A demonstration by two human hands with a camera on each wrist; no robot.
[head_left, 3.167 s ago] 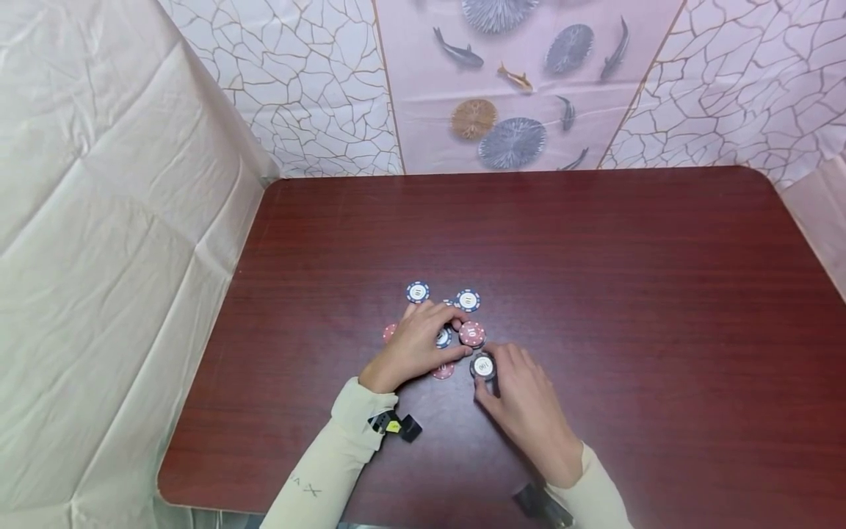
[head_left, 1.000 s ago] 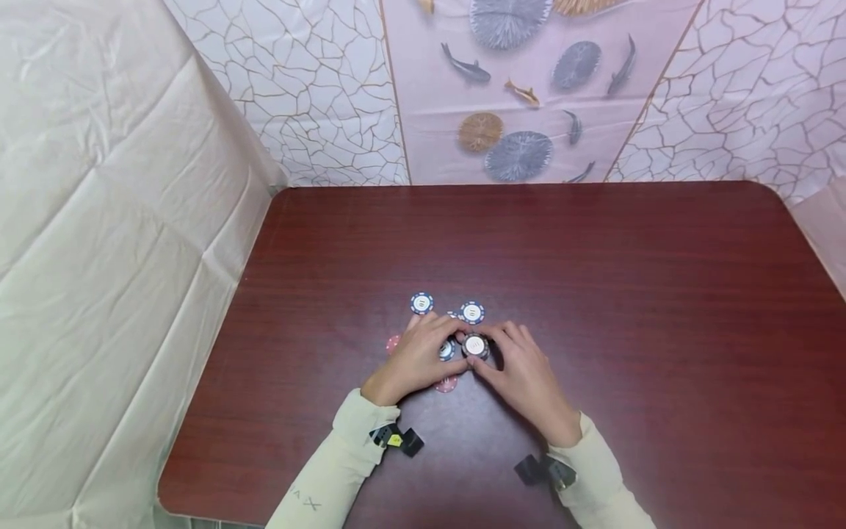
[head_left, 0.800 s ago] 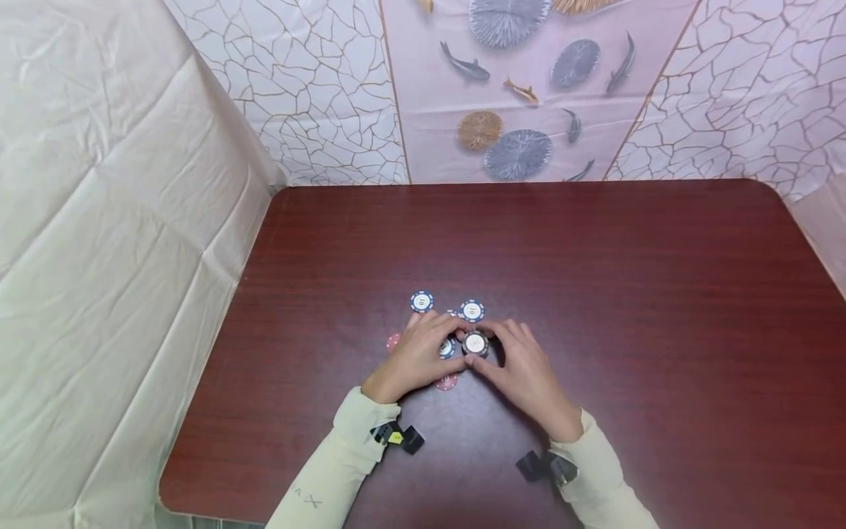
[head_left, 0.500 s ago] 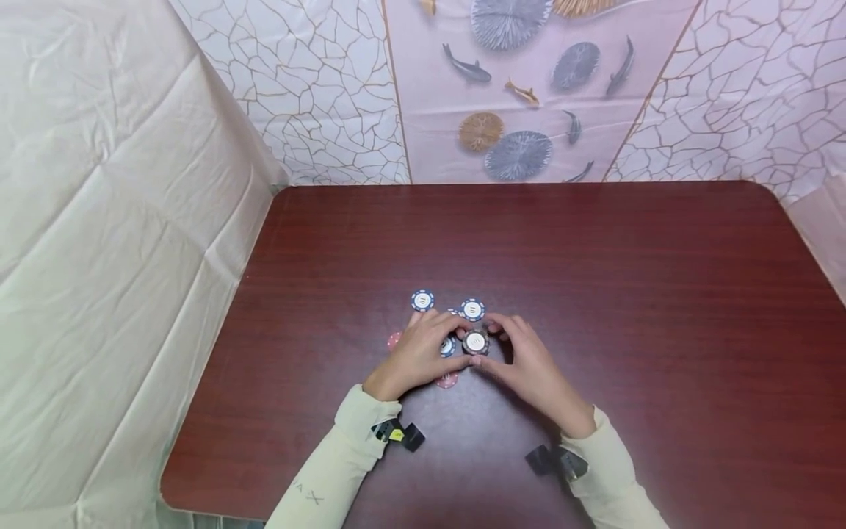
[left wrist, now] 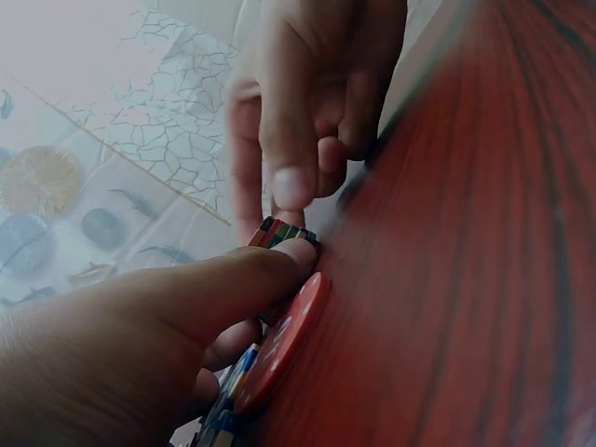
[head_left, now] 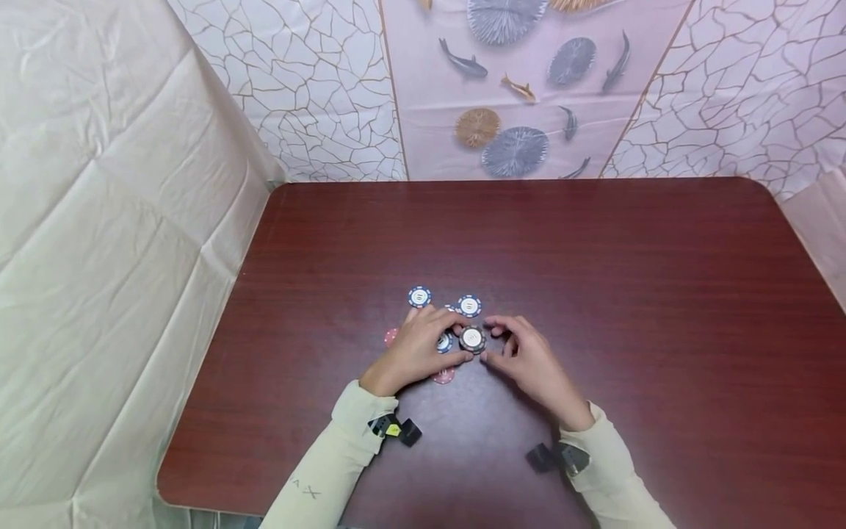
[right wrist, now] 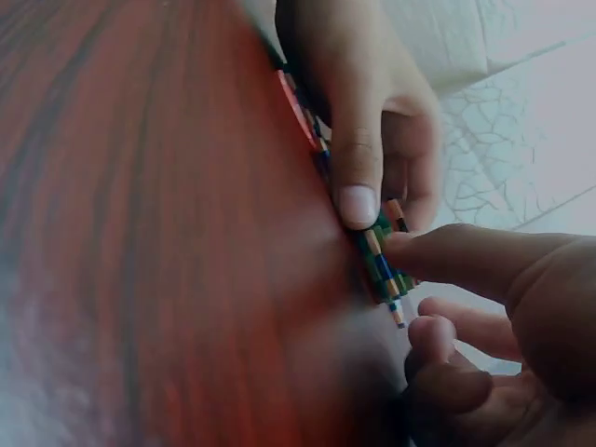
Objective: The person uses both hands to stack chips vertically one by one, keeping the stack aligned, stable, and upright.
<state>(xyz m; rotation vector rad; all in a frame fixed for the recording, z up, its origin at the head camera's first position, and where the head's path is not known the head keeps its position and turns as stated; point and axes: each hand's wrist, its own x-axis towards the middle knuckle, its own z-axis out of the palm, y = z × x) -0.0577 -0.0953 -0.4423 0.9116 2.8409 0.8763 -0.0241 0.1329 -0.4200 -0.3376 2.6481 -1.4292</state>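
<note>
A short stack of poker chips (head_left: 472,339) stands on the table, a black chip with a white centre on top. My left hand (head_left: 418,342) holds the stack's left side between thumb and index finger. Just right of it is my right hand (head_left: 534,364), thumb and index finger parted around a gap and the other fingers loosely curled. The head view shows that hand slightly apart from the stack. In the left wrist view, striped chip edges (left wrist: 279,231) show beyond the left thumb. Under the left palm a blue chip (head_left: 444,342) is partly hidden.
Blue-and-white chips (head_left: 419,297) lie beyond the left hand, another blue chip (head_left: 469,306) behind the stack. Red chips (head_left: 443,375) peek out around the left hand. The dark red table (head_left: 628,294) meets patterned cloth (head_left: 522,95) at its far edge.
The right hand carried the black chips leftward onto the red-topped stack, let go and drew back slightly to the right. The left hand stayed at the stack.
</note>
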